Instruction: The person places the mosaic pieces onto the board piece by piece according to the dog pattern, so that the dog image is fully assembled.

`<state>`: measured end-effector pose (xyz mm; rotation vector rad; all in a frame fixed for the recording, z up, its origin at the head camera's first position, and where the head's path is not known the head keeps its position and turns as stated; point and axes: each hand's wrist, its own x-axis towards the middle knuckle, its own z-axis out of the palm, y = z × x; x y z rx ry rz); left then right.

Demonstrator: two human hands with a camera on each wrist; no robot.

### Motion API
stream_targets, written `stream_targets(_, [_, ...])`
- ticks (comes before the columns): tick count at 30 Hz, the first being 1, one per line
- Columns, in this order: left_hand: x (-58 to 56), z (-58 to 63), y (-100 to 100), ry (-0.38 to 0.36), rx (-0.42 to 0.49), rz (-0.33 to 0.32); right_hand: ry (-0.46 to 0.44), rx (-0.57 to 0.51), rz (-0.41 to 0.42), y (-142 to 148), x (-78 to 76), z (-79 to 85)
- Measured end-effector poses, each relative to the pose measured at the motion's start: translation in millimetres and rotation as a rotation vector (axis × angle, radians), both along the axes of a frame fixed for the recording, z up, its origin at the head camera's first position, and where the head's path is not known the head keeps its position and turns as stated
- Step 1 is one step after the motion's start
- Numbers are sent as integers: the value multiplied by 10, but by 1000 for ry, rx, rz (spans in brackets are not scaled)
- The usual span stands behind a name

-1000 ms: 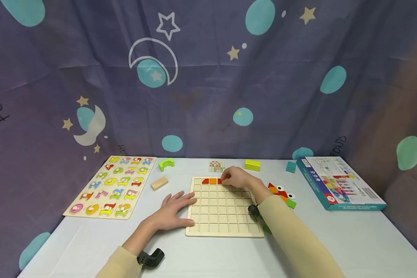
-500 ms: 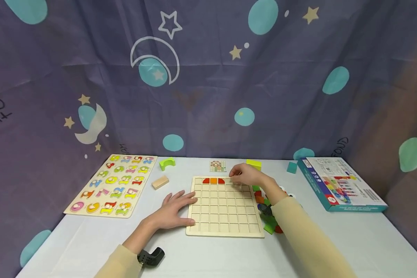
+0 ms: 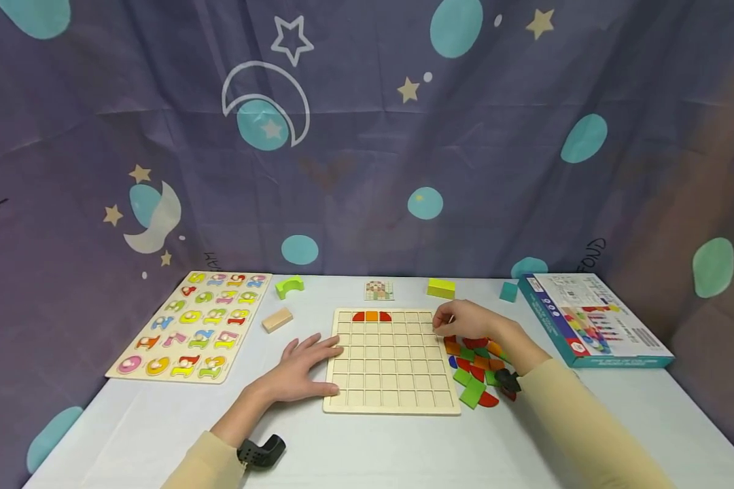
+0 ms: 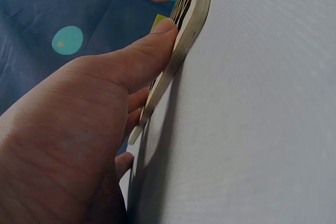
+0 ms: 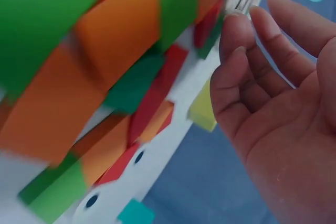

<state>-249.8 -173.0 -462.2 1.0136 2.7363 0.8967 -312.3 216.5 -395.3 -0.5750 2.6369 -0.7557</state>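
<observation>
A wooden grid board (image 3: 391, 360) lies flat on the white table. In its far row sit two red rounded pieces (image 3: 359, 316) with an orange square (image 3: 372, 316) between them. My left hand (image 3: 306, 370) rests with spread fingers on the board's left edge; the left wrist view shows the thumb (image 4: 149, 51) against that edge. Past the board's far right corner, my right hand (image 3: 469, 320) hovers with loosely bent fingers and holds nothing visible. Below it is a heap of coloured tiles (image 3: 472, 394), with orange (image 5: 123, 24) and green ones close in the right wrist view.
A number puzzle board (image 3: 189, 326) lies at the left, near a plain wooden block (image 3: 277, 320) and a green arch (image 3: 290, 286). Along the back are a small pattern card (image 3: 379, 291), a yellow block (image 3: 441, 288) and a teal block (image 3: 508, 291). A flat box (image 3: 593, 322) is at the right.
My right hand has left the red piece in the far row and moved right, to the board's right edge beside the tiles. The left hand stays on the board.
</observation>
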Motion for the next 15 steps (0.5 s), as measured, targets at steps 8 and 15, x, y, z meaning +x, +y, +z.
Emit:
stream_targets(8, [8, 14, -8, 14, -11, 3, 2, 39, -23, 138, 75, -53])
stream_targets(15, [18, 33, 4, 7, -4, -4, -2, 85, -42, 175, 87, -97])
